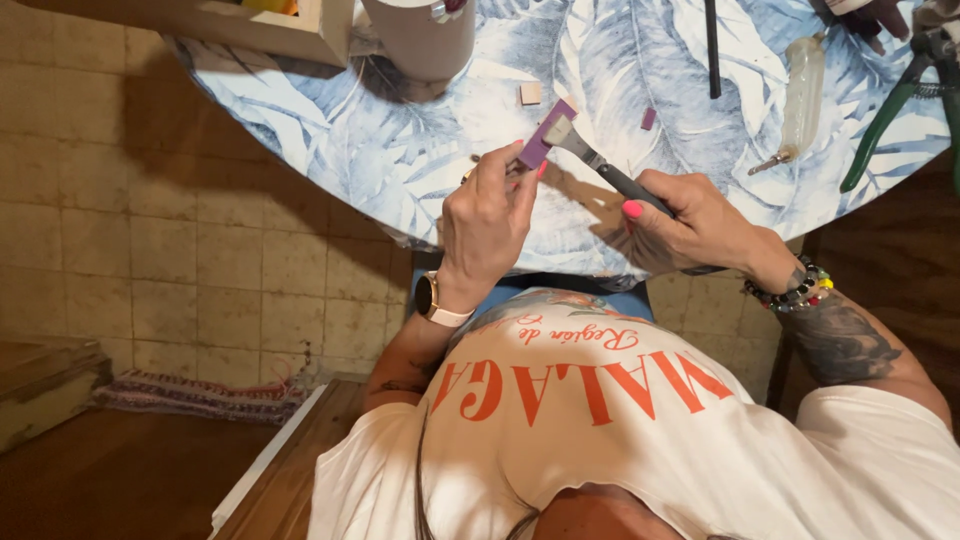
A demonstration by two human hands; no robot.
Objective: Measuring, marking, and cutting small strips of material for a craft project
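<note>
My left hand (487,218) pinches a small purple rectangular piece (544,138) and holds it up over the edge of the round table (420,150). My right hand (690,225) grips the dark handle of a small flat brush (590,155), whose pale tip touches the top of the purple piece. A watch with a pale strap sits on my left wrist. Bead bracelets circle my right wrist.
On the blue leaf-patterned tablecloth lie a small tan square (530,93), a little purple bit (648,118), a clear glue bottle (800,95), a black stick (712,45) and green-handled pliers (890,110). A white cup (420,40) and a wooden box (270,25) stand at the far side.
</note>
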